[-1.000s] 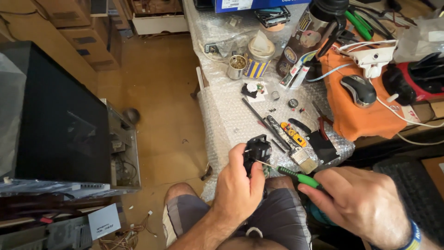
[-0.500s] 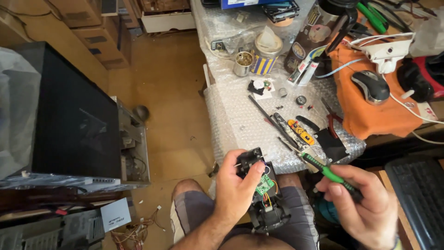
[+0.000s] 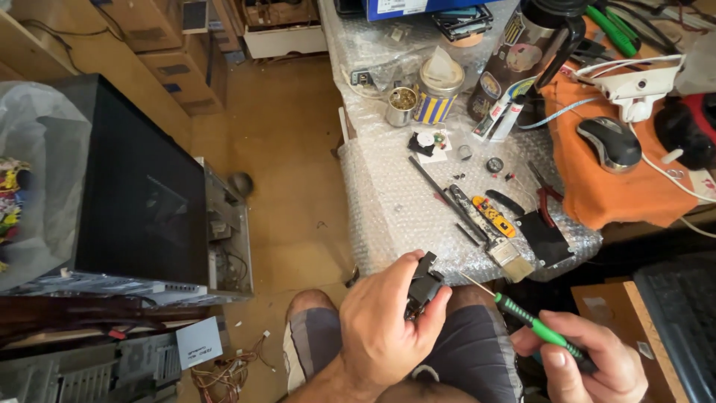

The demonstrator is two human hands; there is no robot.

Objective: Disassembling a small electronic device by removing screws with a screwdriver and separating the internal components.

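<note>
My left hand [image 3: 384, 325] grips a small black device [image 3: 424, 285] over my lap, its body mostly hidden behind the fingers. My right hand [image 3: 589, 362] holds a green-handled screwdriver [image 3: 529, 325], whose thin metal shaft points up-left, with its tip close to the black device. Both hands sit just below the front edge of the bubble-wrap covered table [image 3: 395, 216].
On the bubble wrap lie a paintbrush [image 3: 511, 257], a yellow tool [image 3: 492, 216], red-handled pliers [image 3: 548, 198], a black cover piece [image 3: 543, 237] and small parts. Behind stand two tins [image 3: 436, 89], a mouse [image 3: 610, 143] on orange cloth. An open computer case [image 3: 142, 201] stands left.
The black device with its green circuit board, shown opened out half a second ago, is now turned and closed inside my left hand. The screwdriver tip has come nearer to it.
</note>
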